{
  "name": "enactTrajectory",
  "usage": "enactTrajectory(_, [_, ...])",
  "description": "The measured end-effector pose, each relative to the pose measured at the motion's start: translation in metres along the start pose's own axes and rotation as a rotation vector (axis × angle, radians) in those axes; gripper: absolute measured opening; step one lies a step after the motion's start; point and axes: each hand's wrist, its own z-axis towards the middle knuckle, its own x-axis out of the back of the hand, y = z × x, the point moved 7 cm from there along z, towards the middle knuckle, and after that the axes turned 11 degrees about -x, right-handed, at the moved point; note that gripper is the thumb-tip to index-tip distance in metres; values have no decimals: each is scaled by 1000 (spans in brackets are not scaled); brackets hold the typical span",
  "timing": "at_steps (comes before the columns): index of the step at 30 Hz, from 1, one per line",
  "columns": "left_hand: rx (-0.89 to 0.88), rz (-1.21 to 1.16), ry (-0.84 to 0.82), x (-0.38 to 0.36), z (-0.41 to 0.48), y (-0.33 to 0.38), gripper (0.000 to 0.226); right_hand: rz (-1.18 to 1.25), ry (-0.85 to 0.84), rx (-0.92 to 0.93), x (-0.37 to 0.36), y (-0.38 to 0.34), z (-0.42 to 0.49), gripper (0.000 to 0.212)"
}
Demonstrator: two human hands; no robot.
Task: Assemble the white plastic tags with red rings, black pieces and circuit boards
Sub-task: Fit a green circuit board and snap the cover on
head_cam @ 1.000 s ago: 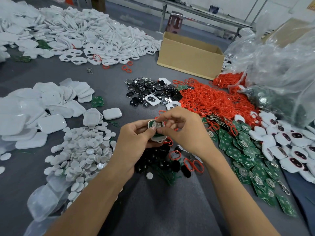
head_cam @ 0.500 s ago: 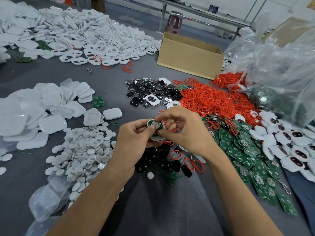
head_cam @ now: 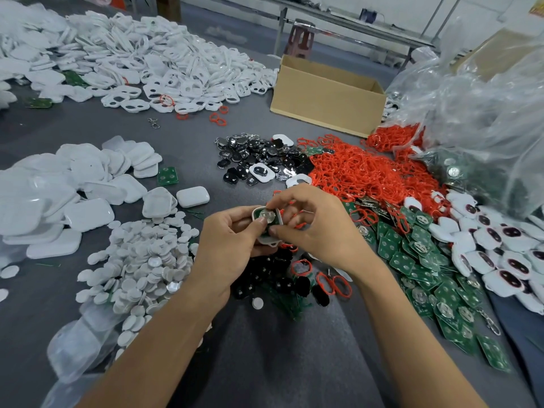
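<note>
Judging by the head view, which step is in hand? (K)

Seating a circuit board (head_cam: pixel 260 213) in a white plastic tag (head_cam: pixel 268 242), I'd say. Green board lies face-up inside the white shell, metal disc showing. Red ring and black piece for this tag: cannot tell whether fitted, the board would hide them. (M)

Where is the tag? (K)

Held above the grey table (head_cam: pixel 265 363), between both hands. Loose black pieces (head_cam: pixel 282 284) lie under it, the heap of red rings (head_cam: pixel 368 175) beyond, spare circuit boards (head_cam: pixel 426 260) spread to the right. (M)

Grips? (K)

The left hand (head_cam: pixel 232 245) cups the tag from below, fingers curled round it, thumb laid on the board. The right hand (head_cam: pixel 318 231) pinches the tag's far and near edges between forefinger and thumb, other fingers curled loosely behind. Both forearms come in low from the near edge, wrists bent inward toward each other. (M)

Next move? (K)

Likely an even thumb press to bed the board flush; a tilted board could jam on the rim. After that, probably a cover from the white covers (head_cam: pixel 88 213) at left (M)
</note>
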Motion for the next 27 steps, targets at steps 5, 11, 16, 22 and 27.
enactTrajectory(5, [9, 0, 40, 4, 2, -1, 14, 128, 40, -84, 15, 4, 0, 25])
enactTrajectory(11, [9, 15, 89, 11, 5, 0, 16, 55, 279, -85, 51, 9, -1, 32])
enactTrajectory(16, [1, 22, 140, 20, 9, 2, 15, -34, 354, -104, 65, 8, 4, 44])
enactTrajectory(22, [27, 26, 163, 22, 9, -2, 14, -443, 46, -237, 44, 16, 14, 34])
enactTrajectory(27, [40, 63, 149, 19, 8, -6, 14, -385, 85, -164, 36, -8, 17, 25])
